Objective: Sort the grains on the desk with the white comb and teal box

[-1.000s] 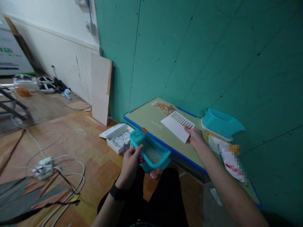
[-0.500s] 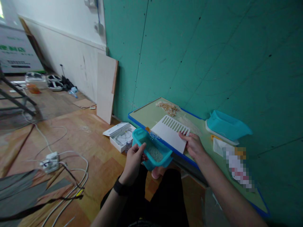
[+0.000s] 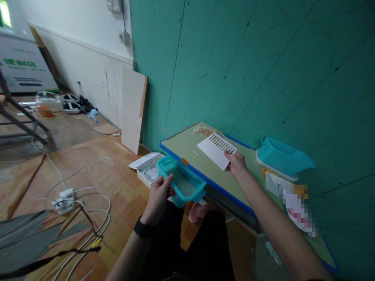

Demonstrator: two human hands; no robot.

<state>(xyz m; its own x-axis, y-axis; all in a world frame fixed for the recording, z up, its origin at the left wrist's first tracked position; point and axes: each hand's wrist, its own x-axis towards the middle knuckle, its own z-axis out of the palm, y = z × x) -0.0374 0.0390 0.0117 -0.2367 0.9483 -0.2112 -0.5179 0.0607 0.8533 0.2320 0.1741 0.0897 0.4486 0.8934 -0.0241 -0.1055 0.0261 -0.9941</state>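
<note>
My left hand (image 3: 158, 195) is closed on the near-left rim of a turquoise plastic bin (image 3: 172, 160), held just off the table's front edge. Pale grains (image 3: 186, 187) lie in its bottom. My right hand (image 3: 236, 164) grips the right end of a flat white slotted panel (image 3: 215, 154); its row of slots faces the wall. The panel is over the pale green tabletop (image 3: 181, 139), and I cannot tell whether it touches. Beyond its far-left corner lies a heap of tan grains (image 3: 205, 132), partly hidden by the panel.
A second turquoise bin (image 3: 287, 156) rests at the table's wall side, near a partly blurred white bag (image 3: 299, 210). An open white box (image 3: 146, 171) sits on the floor left of the table. Cables and a power strip (image 3: 65, 200) lie farther left. A board (image 3: 131, 111) leans on the wall.
The slotted panel has moved away from the table's front edge toward the heap. The bin has shifted slightly left, away from the panel. White grains seen falling at the edge are gone.
</note>
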